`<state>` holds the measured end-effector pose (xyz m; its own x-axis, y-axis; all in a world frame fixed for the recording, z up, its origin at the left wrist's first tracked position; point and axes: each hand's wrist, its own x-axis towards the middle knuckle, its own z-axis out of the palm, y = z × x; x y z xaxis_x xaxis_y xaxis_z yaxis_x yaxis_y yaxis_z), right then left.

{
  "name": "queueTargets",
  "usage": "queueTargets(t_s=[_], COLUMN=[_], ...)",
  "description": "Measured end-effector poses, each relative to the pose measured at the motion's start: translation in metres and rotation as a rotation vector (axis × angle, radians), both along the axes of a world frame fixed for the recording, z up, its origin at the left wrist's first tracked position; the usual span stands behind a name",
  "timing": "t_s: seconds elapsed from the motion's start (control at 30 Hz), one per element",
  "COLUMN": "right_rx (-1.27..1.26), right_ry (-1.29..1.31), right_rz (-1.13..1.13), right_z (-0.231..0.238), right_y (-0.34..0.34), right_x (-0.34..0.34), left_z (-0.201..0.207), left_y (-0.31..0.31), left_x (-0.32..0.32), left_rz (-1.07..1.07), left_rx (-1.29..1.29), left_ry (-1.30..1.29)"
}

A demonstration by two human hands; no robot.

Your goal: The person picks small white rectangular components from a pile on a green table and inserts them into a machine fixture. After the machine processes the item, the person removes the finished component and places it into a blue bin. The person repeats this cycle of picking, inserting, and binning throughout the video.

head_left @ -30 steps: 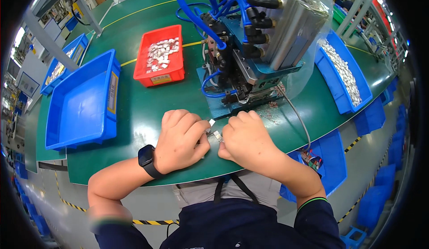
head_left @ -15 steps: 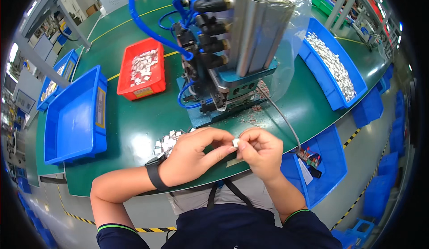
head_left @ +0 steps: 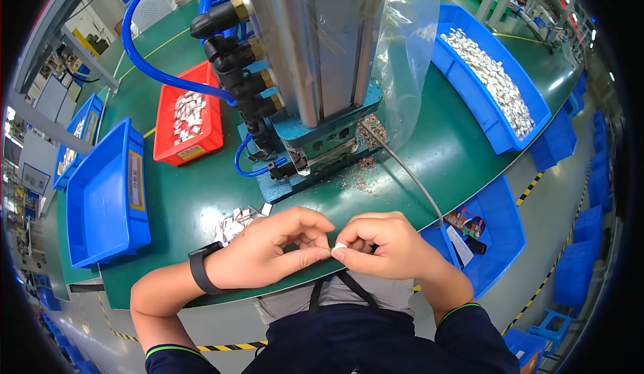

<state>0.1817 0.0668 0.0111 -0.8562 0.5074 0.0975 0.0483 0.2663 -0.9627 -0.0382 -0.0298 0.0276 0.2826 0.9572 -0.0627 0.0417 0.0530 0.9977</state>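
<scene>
Close to the table's front edge, my left hand (head_left: 265, 250) and my right hand (head_left: 386, 243) meet at the fingertips. A small white block-like piece (head_left: 339, 246) is pinched between the thumb and forefinger of my right hand. My left thumb lies against the curled fingers, its tip beside the piece; anything between them is hidden. The left forefinger arches above, apart from the thumb. Just beyond my left hand lies a loose pile of small white and silvery pieces (head_left: 235, 223). A press-like machine (head_left: 315, 59) with black fittings and blue air hoses stands in front of my hands.
Left of the machine stand a red bin (head_left: 208, 129) of small pieces and a blue bin (head_left: 139, 220). A long blue bin (head_left: 463, 82) of white pieces is at right. Reddish crumbs (head_left: 365, 163) lie by the machine base. A grey cable (head_left: 409, 173) runs toward a blue tray (head_left: 500, 240) below the edge.
Both hands have come nearer my body and slightly left, with the white piece at the right fingertips. The view has shifted, so the machine appears further left.
</scene>
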Motion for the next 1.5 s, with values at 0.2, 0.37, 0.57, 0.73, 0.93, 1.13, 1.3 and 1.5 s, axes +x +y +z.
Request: queueTargets(t_s=[0.2,0.37,0.57,0.73,0.93,1.13,1.3,1.5], right_rx=[-0.299,-0.458,-0.513,-0.577,-0.621,-0.635,-0.618,-0.518], right_ry=[0.052,0.085,0.109,0.135,0.142,0.161,0.162,0.111], right_rz=[-0.233,-0.382,-0.372,-0.392,-0.411,-0.417,-0.406,-0.382], right_z=[0.014,0.011,0.000,0.002,0.005,0.006,0.002,0.000], right_y=[0.020,0.048,0.055,0.057,0.058,0.057,0.055,0.051], right_x=[0.003,-0.024,-0.033,-0.037,-0.038,-0.039,-0.041,-0.039], left_z=[-0.009,-0.025,-0.029,-0.031,-0.030,-0.031,-0.023,0.002], left_y=[-0.002,-0.003,-0.004,-0.004,-0.003,-0.003,-0.005,-0.025], left_x=[0.004,0.004,0.004,0.005,0.005,0.005,0.004,0.008], left_rz=[0.146,-0.036,-0.030,-0.022,-0.014,-0.016,-0.078,0.308], left_rx=[0.422,0.777,0.779,0.779,0.793,0.794,0.836,0.554], left_ry=[0.441,0.906,0.927,0.918,0.909,0.917,1.038,1.521])
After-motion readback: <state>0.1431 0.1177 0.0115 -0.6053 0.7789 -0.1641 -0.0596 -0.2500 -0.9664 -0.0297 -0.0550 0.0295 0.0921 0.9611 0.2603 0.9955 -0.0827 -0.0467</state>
